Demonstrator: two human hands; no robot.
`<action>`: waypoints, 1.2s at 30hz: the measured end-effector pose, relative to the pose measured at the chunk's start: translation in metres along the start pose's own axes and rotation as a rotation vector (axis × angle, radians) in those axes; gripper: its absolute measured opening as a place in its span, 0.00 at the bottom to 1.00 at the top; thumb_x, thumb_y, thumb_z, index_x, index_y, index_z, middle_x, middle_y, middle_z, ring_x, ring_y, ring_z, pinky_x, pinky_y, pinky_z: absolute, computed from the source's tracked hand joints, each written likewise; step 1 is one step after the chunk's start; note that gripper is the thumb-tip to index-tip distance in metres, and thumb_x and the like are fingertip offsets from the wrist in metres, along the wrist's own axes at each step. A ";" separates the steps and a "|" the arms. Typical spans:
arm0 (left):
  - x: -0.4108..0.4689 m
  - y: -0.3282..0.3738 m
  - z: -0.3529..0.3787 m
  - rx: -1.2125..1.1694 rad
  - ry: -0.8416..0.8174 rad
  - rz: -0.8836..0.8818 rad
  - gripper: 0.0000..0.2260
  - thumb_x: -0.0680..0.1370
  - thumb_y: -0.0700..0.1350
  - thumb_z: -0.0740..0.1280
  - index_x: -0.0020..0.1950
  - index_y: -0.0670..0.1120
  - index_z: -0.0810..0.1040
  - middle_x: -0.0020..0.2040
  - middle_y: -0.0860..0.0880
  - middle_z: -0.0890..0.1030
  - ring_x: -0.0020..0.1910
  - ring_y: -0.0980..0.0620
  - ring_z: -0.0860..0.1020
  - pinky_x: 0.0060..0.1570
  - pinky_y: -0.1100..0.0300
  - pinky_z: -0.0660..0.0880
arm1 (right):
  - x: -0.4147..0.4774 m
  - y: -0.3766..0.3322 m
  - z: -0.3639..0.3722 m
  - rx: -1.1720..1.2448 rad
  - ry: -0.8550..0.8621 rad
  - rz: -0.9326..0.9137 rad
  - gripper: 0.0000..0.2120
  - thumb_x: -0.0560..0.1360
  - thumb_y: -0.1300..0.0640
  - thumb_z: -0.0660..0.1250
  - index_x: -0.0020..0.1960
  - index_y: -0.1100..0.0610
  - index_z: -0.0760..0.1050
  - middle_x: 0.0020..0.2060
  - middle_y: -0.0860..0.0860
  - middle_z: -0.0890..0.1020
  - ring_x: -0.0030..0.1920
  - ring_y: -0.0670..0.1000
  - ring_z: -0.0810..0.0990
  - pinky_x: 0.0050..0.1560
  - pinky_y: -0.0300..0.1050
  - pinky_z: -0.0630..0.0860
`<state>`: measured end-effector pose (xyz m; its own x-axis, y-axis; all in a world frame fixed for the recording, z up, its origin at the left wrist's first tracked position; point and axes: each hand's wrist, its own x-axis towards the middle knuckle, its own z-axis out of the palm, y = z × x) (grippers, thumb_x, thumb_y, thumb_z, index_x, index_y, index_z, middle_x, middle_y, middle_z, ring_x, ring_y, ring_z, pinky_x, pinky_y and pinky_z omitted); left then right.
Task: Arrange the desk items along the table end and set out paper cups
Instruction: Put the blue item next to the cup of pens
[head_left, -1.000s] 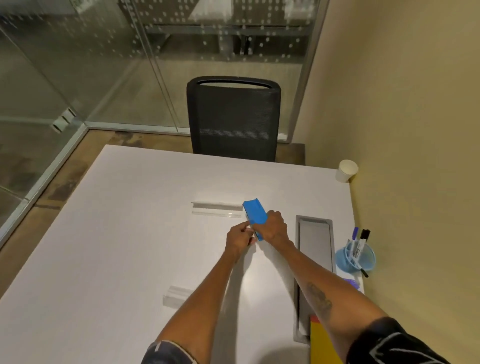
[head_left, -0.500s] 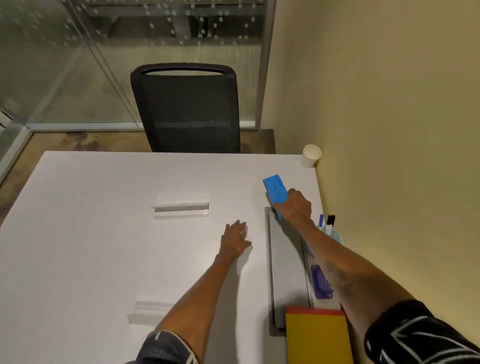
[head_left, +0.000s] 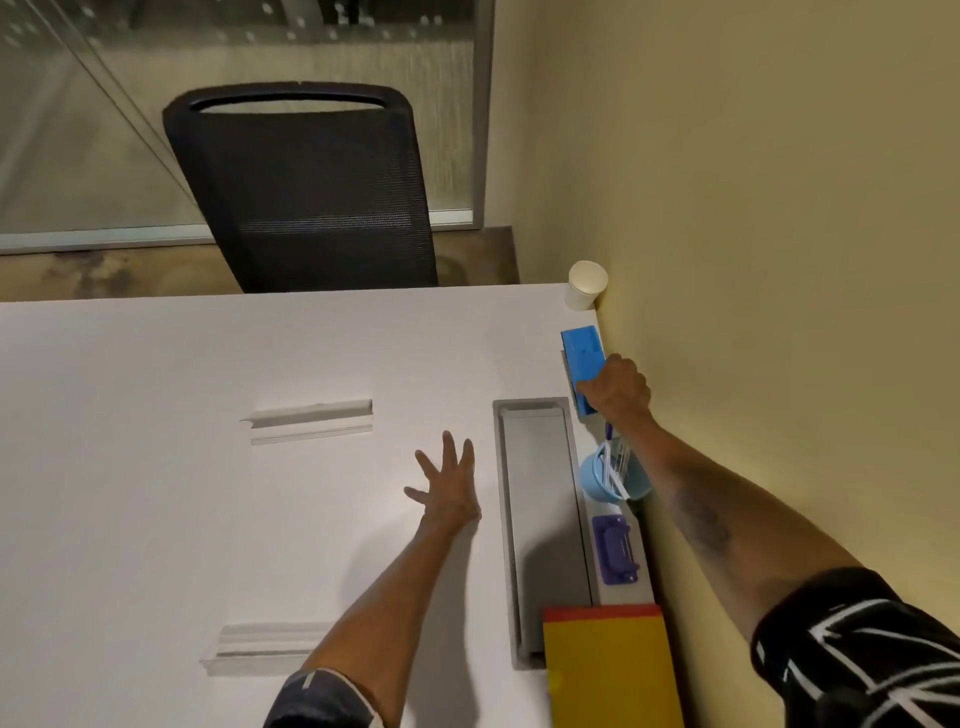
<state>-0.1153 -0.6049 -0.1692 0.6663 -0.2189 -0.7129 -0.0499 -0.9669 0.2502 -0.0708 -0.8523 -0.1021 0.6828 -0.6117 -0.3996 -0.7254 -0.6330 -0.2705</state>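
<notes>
— While my right hand (head_left: 615, 389) is closed around the near end of the blue block (head_left: 583, 357), where does that block sit?

— It rests at the table (head_left: 156, 519) end by the wall, beyond my knuckles. Past it, the paper cup (head_left: 586, 285) stands in the corner, apart from the block.

— And behind the grip?

— The light blue pen cup (head_left: 597, 475) stands just behind my wrist. My left hand (head_left: 448, 488) lies flat, fingers spread, holding nothing.
</notes>
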 end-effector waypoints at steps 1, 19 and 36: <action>0.002 0.001 0.001 -0.004 0.009 0.004 0.47 0.75 0.38 0.71 0.81 0.54 0.42 0.81 0.51 0.35 0.78 0.30 0.37 0.66 0.21 0.55 | 0.002 0.003 0.001 -0.017 -0.003 0.018 0.24 0.72 0.50 0.73 0.61 0.63 0.72 0.57 0.59 0.78 0.58 0.60 0.80 0.50 0.48 0.76; 0.016 0.008 0.000 0.083 -0.019 -0.021 0.54 0.69 0.46 0.80 0.81 0.55 0.44 0.81 0.50 0.38 0.78 0.27 0.41 0.62 0.21 0.61 | 0.021 0.012 0.001 -0.204 -0.242 0.151 0.22 0.66 0.53 0.78 0.56 0.60 0.77 0.55 0.56 0.80 0.55 0.55 0.81 0.50 0.47 0.77; 0.019 0.005 0.002 0.247 0.013 -0.004 0.55 0.69 0.51 0.79 0.81 0.53 0.41 0.81 0.46 0.40 0.77 0.25 0.48 0.63 0.24 0.65 | 0.022 0.013 0.010 -0.263 -0.290 0.152 0.27 0.67 0.49 0.78 0.60 0.60 0.75 0.55 0.55 0.81 0.56 0.54 0.81 0.50 0.46 0.76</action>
<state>-0.1047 -0.6141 -0.1825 0.6766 -0.2146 -0.7044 -0.2265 -0.9709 0.0782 -0.0659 -0.8688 -0.1234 0.4897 -0.5717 -0.6582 -0.7432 -0.6685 0.0278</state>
